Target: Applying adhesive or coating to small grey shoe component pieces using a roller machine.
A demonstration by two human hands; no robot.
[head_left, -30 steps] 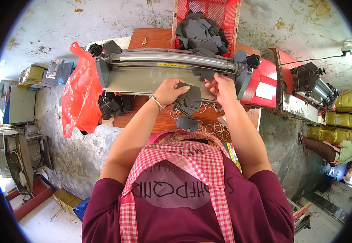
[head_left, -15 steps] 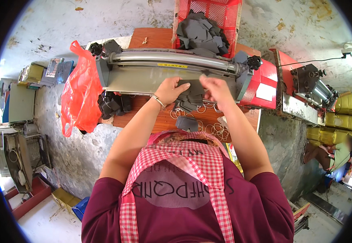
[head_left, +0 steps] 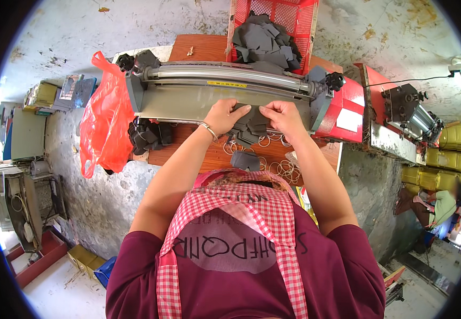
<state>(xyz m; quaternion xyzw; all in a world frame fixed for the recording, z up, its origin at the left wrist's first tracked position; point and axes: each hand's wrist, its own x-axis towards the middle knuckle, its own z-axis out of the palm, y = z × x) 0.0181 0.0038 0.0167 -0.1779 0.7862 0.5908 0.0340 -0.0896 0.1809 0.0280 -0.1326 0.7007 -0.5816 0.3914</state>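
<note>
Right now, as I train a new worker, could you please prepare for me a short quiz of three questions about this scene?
1. True or false: the right hand grips the red plastic bag.
2. Choose one: at which part of the roller machine is the red plastic bag? A) left end B) middle C) right end
3. Open question: what contains the loose dark pieces beyond the roller machine?

Key:
1. False: the right hand and the left hand are both at the stack of dark pieces.
2. A
3. A red plastic crate with mesh walls.
</note>
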